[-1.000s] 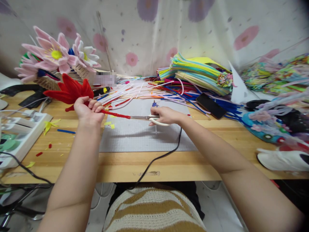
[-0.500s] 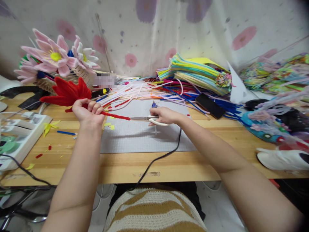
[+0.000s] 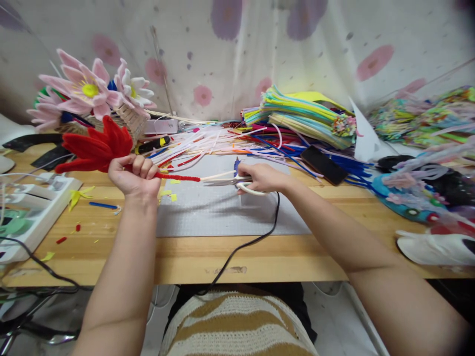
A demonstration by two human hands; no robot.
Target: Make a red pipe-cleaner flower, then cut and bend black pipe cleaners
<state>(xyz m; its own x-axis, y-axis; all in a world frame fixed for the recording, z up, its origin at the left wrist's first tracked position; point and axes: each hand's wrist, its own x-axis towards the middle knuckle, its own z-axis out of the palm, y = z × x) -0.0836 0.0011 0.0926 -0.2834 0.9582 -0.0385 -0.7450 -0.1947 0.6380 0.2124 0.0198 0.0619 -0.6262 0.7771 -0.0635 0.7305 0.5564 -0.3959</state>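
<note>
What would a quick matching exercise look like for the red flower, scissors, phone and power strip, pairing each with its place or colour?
1. red flower
2. scissors
3. phone
4. power strip

A. held in the right hand
B. resting at the left of the table
C. black
D. held in the left hand

Pairs: 1-D, 2-A, 3-C, 4-B

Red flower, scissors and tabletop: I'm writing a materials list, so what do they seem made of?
Red flower: probably fuzzy chenille or similar fibre; the petals look soft and matte.
Scissors: likely metal, judging by the grey blade's sheen, with smooth white handles that look like plastic.
Tabletop: wood or a wood-look surface, pale, slightly glossy, with visible grain.
</note>
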